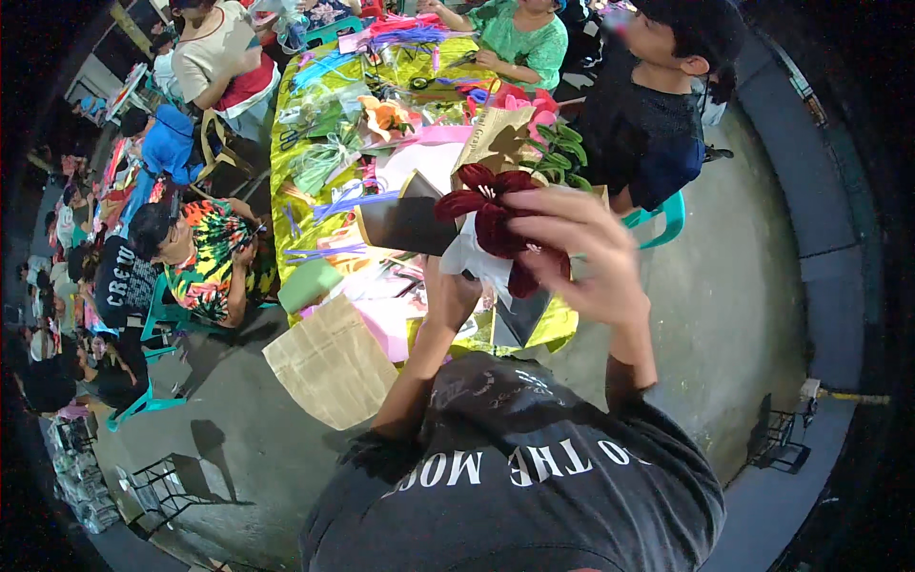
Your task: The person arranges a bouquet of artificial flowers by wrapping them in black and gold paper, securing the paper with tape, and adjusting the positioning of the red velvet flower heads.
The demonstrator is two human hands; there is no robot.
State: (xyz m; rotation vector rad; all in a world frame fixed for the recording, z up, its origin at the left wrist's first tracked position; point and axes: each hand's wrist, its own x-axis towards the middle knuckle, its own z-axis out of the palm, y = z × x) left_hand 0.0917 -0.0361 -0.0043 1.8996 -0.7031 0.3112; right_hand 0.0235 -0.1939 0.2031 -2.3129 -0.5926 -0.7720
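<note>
A bunch of dark red fuzzy flowers [484, 193] with pale centres stands up in front of me, white wrapping [474, 255] around its lower part. My left hand [452, 294] is closed around the base of that wrapping; some of its fingers are hidden. Over the right side of the blooms is my right hand [593, 250], slightly blurred, its fingers stretched out and apart at the petals. Black paper [405, 224] lies just left of the bunch, and another dark sheet [520, 322] sits below it.
A long table with a yellow cover [286, 205] carries paper sheets, purple stems [355, 204], an orange flower [383, 116] and scissors [463, 59]. Brown paper [334, 362] overhangs the near left edge. People sit along both sides, one in black [637, 124] close on the right.
</note>
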